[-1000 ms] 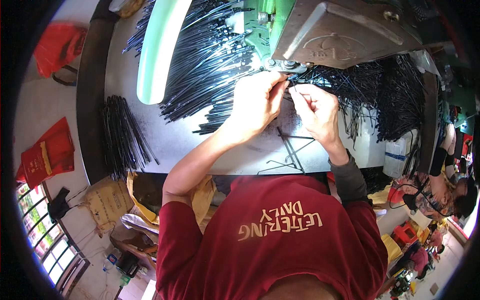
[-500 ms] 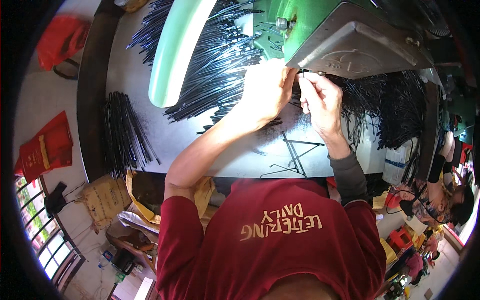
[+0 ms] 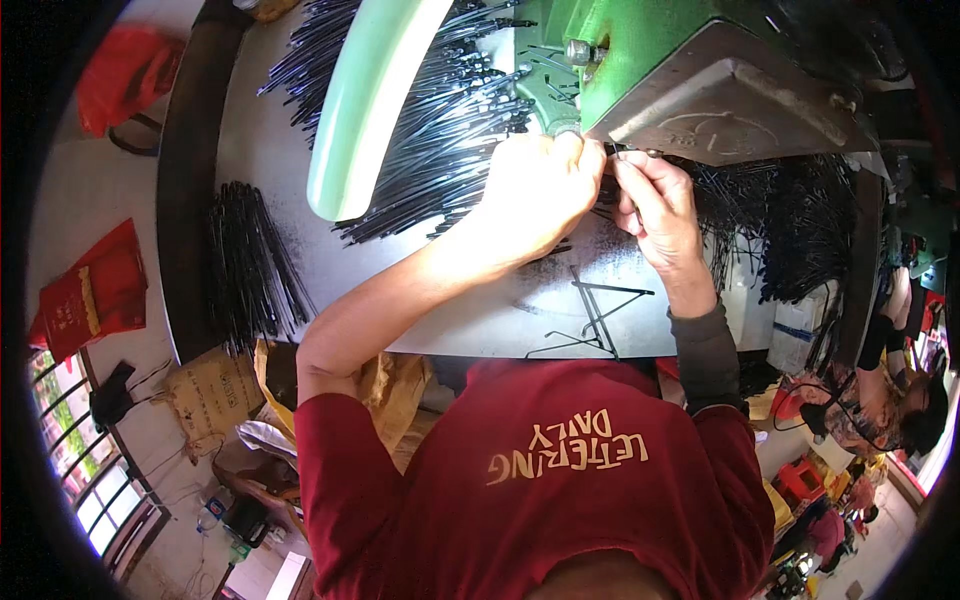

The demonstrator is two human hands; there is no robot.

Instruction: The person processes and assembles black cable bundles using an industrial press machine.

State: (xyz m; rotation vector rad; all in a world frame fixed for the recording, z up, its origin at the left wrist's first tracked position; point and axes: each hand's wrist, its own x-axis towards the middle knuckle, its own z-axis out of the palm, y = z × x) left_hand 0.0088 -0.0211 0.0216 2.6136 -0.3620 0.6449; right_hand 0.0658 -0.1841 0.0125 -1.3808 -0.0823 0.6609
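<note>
Under the green machine (image 3: 630,50), my two hands are close together. My left hand (image 3: 540,190) is closed, its knuckles by the machine's lower edge; what its fingers hold is hidden. Just to its right, my right hand (image 3: 665,210) pinches a thin black rod, mostly hidden by the fingers. A big heap of straight thin black rods (image 3: 430,110) lies beyond and left of my left hand. To the right of my right hand is a tangled pile of bent black rods (image 3: 800,220). A few bent rods (image 3: 595,318) lie crossed on the metal table (image 3: 450,320) near my body.
A pale green lamp (image 3: 350,130) hangs over the heap. Another bundle of black rods (image 3: 255,265) lies at the table's left. A clear plastic box (image 3: 797,325) stands at the right edge. The machine's metal guard (image 3: 740,100) overhangs my right hand. Another person (image 3: 880,400) sits far right.
Both hands have shifted slightly right in the picture, along with the machine and lamp. My left elbow has swung outward to the left. The right hand keeps its pinch.
</note>
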